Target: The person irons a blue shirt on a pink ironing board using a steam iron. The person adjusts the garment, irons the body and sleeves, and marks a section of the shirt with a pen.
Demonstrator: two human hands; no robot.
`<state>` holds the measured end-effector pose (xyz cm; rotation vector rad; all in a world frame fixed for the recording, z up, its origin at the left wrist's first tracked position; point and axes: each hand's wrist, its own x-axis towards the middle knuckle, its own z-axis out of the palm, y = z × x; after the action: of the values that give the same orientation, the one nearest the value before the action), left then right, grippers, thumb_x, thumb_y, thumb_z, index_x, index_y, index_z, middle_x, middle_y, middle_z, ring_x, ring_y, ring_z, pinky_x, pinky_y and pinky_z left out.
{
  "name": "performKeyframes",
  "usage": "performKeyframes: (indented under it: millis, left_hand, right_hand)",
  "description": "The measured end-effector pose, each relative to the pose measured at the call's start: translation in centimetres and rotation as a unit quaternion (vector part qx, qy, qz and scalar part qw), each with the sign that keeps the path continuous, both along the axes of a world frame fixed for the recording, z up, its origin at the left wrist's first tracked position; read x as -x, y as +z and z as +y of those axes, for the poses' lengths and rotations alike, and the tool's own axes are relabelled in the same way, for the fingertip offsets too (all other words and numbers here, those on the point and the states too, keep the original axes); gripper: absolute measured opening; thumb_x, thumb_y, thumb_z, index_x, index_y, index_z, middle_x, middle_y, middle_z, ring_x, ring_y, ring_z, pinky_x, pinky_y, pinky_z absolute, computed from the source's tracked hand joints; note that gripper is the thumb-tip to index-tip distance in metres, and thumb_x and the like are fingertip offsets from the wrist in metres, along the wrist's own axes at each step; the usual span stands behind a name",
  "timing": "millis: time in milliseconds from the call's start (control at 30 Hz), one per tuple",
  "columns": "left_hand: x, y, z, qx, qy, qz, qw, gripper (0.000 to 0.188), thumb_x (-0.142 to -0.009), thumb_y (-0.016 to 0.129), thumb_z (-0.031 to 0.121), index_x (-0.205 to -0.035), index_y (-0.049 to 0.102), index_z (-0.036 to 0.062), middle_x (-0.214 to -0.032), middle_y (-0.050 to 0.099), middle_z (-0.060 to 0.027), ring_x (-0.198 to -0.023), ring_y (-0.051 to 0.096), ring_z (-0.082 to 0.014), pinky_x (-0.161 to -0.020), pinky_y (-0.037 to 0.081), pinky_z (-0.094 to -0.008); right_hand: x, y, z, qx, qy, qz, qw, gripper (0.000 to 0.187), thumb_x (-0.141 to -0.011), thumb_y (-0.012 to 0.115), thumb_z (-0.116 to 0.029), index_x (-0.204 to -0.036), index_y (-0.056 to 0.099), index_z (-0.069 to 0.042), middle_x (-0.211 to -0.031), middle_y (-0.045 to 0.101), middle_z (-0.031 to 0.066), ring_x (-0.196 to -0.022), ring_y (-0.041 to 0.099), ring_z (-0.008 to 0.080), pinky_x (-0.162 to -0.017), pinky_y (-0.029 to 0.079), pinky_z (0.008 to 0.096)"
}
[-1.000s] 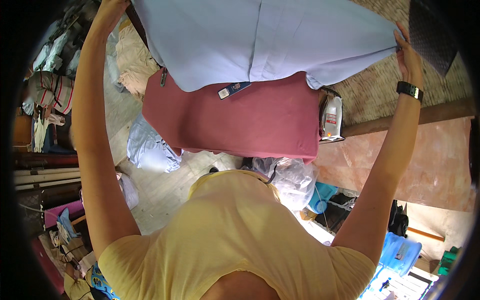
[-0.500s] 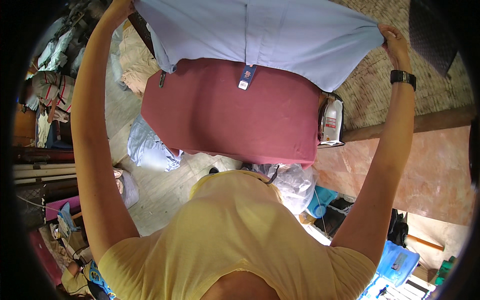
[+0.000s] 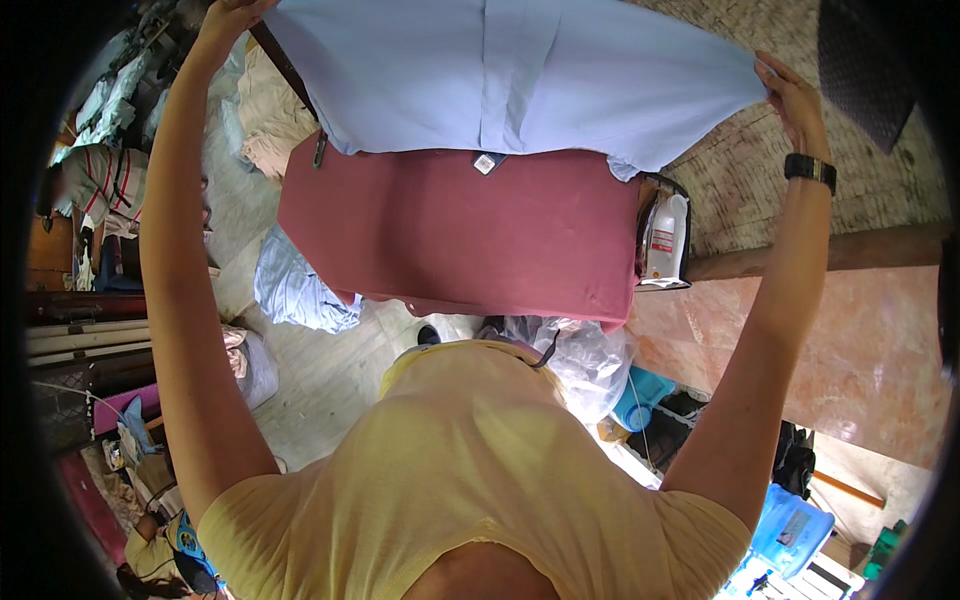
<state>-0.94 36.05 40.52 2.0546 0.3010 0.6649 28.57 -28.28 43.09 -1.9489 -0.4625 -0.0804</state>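
Note:
A light blue shirt (image 3: 420, 75) with a vertical placket is stretched wide between my two hands. My left hand (image 3: 240, 10), at the upper left and partly cut off by the picture's edge, is closed on one side of the cloth. On the other side, my right hand (image 3: 788, 92) pinches the shirt at its corner; a dark watch (image 3: 810, 172) is on that wrist. Beneath and nearer to me lies a table with a maroon cover (image 3: 480, 240), and the shirt's lower edge hangs over its far part. A dark tag (image 3: 487, 161) peeks out below that edge.
An open-sided holder with a white bottle (image 3: 664, 238) stands at the table's right end. Blue cloth (image 3: 300, 282) and a clear plastic bag (image 3: 583, 365) lie low beside the table. Beige cloth (image 3: 275, 110) is at the far left. A person in a striped top (image 3: 108, 185) is further left.
The shirt's lower edge has come down closer to me over the maroon cover on the left and middle. More of the tag is now covered. Both hands keep their hold.

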Motion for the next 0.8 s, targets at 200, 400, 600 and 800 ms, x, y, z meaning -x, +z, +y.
performKeyframes:
  millis: [200, 400, 600, 800]
  left_hand:
    - [0.7, -3.1, 6.7, -0.204, 0.078, 0.052, 0.975, 0.022, -0.084, 0.074, 0.014, -0.099, 0.070, -0.0022, -0.085, 0.070, -0.0047, -0.080, 0.062, -0.0108, -0.071, 0.049, -0.0273]
    - [-1.5, -3.9, 2.9, -0.218, 0.111, -0.030, 0.969, 0.014, -0.081, 0.075, 0.011, -0.084, 0.070, -0.0012, -0.075, 0.068, -0.0061, -0.072, 0.061, -0.0108, -0.066, 0.049, -0.0295]
    - [-5.4, -6.3, 1.5, -0.265, 0.210, -0.058, 0.940, 0.016, -0.079, 0.076, 0.015, -0.078, 0.070, 0.0004, -0.066, 0.065, -0.0079, -0.066, 0.059, -0.0144, -0.060, 0.046, -0.0335]
    - [1.7, -5.3, 0.6, -0.266, 0.227, -0.115, 0.930, 0.025, -0.091, 0.065, 0.022, -0.104, 0.068, 0.0005, -0.094, 0.070, -0.0093, -0.086, 0.063, -0.0119, -0.080, 0.048, -0.0274]
  right_hand:
    - [2.9, -0.1, -1.3, 0.172, -0.082, -0.131, 0.973, 0.036, -0.074, 0.083, -0.031, -0.102, 0.076, -0.010, -0.084, 0.071, 0.0057, -0.075, 0.063, 0.0127, -0.073, 0.049, 0.0251]
    - [1.6, -2.4, 0.8, 0.200, -0.127, -0.252, 0.938, 0.032, -0.071, 0.083, -0.035, -0.091, 0.077, -0.010, -0.080, 0.071, 0.0078, -0.075, 0.065, 0.0168, -0.069, 0.049, 0.0277]
    - [-4.9, -8.8, 3.9, 0.026, -0.072, -0.095, 0.993, 0.024, -0.080, 0.076, -0.018, -0.089, 0.064, 0.001, -0.080, 0.069, 0.0146, -0.072, 0.072, 0.0182, -0.064, 0.053, 0.0273]
    - [1.1, -4.4, 2.3, -0.082, 0.009, -0.159, 0.984, 0.012, -0.084, 0.068, -0.005, -0.089, 0.060, 0.004, -0.082, 0.068, 0.0119, -0.074, 0.070, 0.0158, -0.066, 0.053, 0.0274]
